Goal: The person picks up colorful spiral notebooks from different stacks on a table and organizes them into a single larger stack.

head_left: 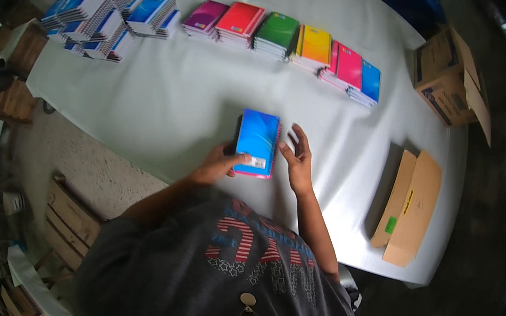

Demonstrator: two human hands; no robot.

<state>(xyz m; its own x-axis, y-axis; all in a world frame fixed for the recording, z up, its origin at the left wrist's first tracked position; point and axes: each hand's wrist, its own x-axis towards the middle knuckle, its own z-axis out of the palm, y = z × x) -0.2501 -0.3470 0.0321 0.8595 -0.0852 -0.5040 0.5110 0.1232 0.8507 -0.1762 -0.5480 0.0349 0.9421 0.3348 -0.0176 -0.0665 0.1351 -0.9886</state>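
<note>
My left hand [217, 165] gripped the blue notebook stack [257, 143] on the white table [170, 110]; my right hand [297, 158] lay open beside it. Beyond it ran coloured notebook piles [280, 38]; right, cardboard boxes [411, 206].

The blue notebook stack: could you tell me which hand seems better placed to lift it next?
Probably the left hand: its fingers already grip the blue notebook stack at its near corner, while the right hand rests open beside it.

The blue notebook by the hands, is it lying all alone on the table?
No, the blue notebook tops a small stack, with pink edges showing beneath it, while the left hand touches its near corner.
</note>
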